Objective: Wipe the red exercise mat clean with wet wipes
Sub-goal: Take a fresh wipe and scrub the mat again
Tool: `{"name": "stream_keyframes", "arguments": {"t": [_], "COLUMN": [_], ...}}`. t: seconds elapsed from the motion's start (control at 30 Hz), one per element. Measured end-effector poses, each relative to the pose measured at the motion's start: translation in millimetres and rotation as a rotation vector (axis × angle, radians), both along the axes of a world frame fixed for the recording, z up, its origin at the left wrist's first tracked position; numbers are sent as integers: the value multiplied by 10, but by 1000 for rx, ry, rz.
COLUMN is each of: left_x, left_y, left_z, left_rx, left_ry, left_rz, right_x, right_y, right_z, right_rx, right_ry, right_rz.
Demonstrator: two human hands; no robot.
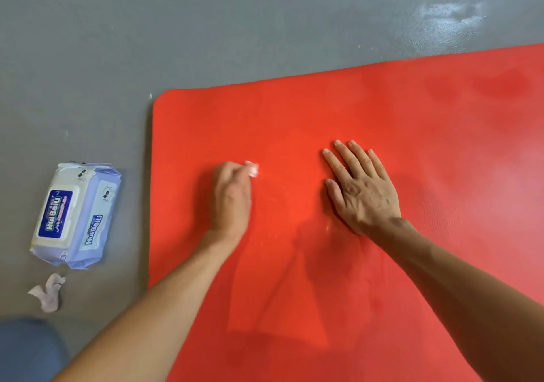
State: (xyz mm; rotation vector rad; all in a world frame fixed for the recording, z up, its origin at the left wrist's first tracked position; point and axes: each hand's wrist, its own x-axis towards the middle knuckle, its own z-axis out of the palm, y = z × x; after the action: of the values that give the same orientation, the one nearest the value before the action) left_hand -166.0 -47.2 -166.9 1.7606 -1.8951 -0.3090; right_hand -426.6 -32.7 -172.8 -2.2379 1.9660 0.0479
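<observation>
A red exercise mat [382, 111] lies flat on a grey floor and fills the middle and right of the view. My left hand [231, 197] is on the mat near its left end, fingers curled round a bunched white wet wipe [252, 169] whose tip sticks out past the fingers. My right hand [360, 189] lies flat on the mat to the right, fingers straight and spread, palm down. A faint damp sheen shows on the mat between and below the hands.
A lilac pack of wet wipes [75, 215] with a closed white flip lid lies on the floor left of the mat. A crumpled used wipe [48, 292] sits just below it. A blue-clad knee [26, 349] shows at the lower left corner.
</observation>
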Motion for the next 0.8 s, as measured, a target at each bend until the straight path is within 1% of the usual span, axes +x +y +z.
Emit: {"name": "stream_keyframes", "arguments": {"t": [0.03,0.07,0.1,0.13,0.17,0.2,0.27,0.3,0.33,0.43,0.47,0.5,0.53,0.6,0.67,0.7,0.73,0.8], "left_x": [46,-49,-264,-546,-803,-967,-912,-725,-498,17,19,-87,-275,-673,-854,-809,-674,-311], "left_y": [-67,-86,-42,65,213,364,502,443,349,-40,-140,-188,-186,-32,258,330,298,53], "left_z": [-33,-55,-62,-32,33,69,74,49,16,-1,-10,4,24,73,79,65,51,59], "left_rx": [-46,-62,-34,3,35,26,-10,-12,-14,-42,-27,26,75,140,117,69,36,36], "left_ry": [40,86,112,151,200,211,145,135,109,68,100,159,194,285,255,221,200,171], "left_rz": [89,126,143,99,15,-94,-270,-291,-258,45,132,169,155,13,-190,-275,-303,-208], "right_x": [55,114,168,205,221,218,191,181,182,194,199,202,201,193,202,207,212,218], "right_y": [0,1,2,3,6,4,25,27,31,24,20,20,22,20,25,28,28,24], "right_z": [-5,-8,-9,-7,-10,-16,-14,-13,-7,6,0,-6,-9,-9,-7,-3,-1,4], "right_rx": [-4,-9,-15,-24,-31,-34,-38,-45,-46,-42,-45,-48,-51,-56,-50,-47,-46,-37], "right_ry": [-6,-13,-23,-32,-40,-47,-56,-55,-53,-34,-31,-27,-25,-25,-27,-28,-28,-17], "right_rz": [-32,-62,-84,-102,-112,-110,-104,-102,-99,-99,-97,-93,-93,-100,-100,-101,-103,-107]}}
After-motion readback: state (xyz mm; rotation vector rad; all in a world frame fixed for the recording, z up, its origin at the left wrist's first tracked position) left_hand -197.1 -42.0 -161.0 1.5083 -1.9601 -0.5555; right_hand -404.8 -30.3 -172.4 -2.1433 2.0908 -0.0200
